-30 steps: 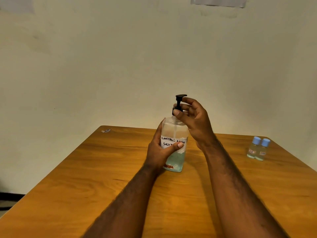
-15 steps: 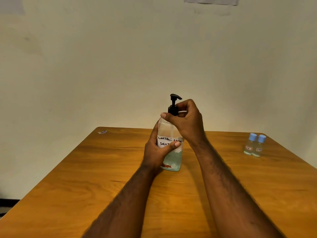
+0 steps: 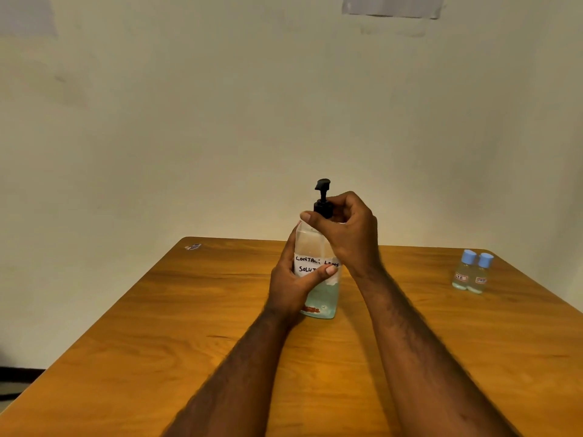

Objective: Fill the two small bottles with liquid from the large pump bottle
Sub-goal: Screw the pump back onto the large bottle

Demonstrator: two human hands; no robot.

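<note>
The large pump bottle [image 3: 319, 299] stands upright near the middle of the wooden counter [image 3: 151, 348]; its body is clear plastic with squared shoulders, pale blue-green liquid showing in the lower part and the upper part looking clear; a white label [image 3: 310, 263] across the front bears handwritten black capitals, partly hidden by a thumb, and a small red-orange mark sits close to the base; a black pump [image 3: 322, 188] rises from the neck on a thin stem to a flat head; the left hand [image 3: 291, 287] is wrapped round the bottle's body from 9 o'clock, thumb lying across the label, fingers out of sight behind; the right hand [image 3: 351, 236] comes in from 3 o'clock, thumb and fingers curled tight round the black collar at the pump's foot; at 3 o'clock of the pump bottle, well apart from it and near the counter's edge, a small bottle [image 3: 461, 274] stands just beside a second small bottle [image 3: 480, 276], both clear with light blue caps and tiny red-edged labels, their fill too small to judge; a scrap of sticker [image 3: 193, 246] lies at 10 o'clock by the far corner; behind is a pale wall [image 3: 220, 121]
</note>
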